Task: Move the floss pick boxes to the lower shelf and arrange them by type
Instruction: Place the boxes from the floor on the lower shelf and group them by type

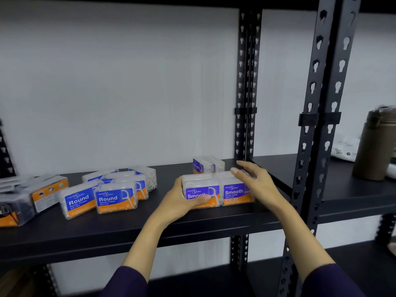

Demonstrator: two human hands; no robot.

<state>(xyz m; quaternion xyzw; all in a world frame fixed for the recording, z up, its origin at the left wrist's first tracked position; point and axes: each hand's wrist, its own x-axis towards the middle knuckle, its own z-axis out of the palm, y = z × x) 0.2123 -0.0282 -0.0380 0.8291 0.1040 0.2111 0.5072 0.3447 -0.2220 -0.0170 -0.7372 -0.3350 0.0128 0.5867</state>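
Observation:
Two clear "Smooth" floss pick boxes stand side by side on the black shelf (150, 224). My left hand (182, 202) grips the left Smooth box (201, 189), thumb across its front label. My right hand (255, 181) rests with relaxed fingers on the top right of the right Smooth box (235, 192). A third Smooth box (207, 165) stands behind them. Several "Round" boxes (115, 199) sit in a loose cluster to the left. Boxes with dark picks (19, 202) lie at the far left.
Black slotted uprights (317, 116) stand just right of my right hand. On the neighbouring shelf sit a brown flask (375, 144) and a white bag (345, 146). A lower shelf (214, 284) runs beneath my forearms.

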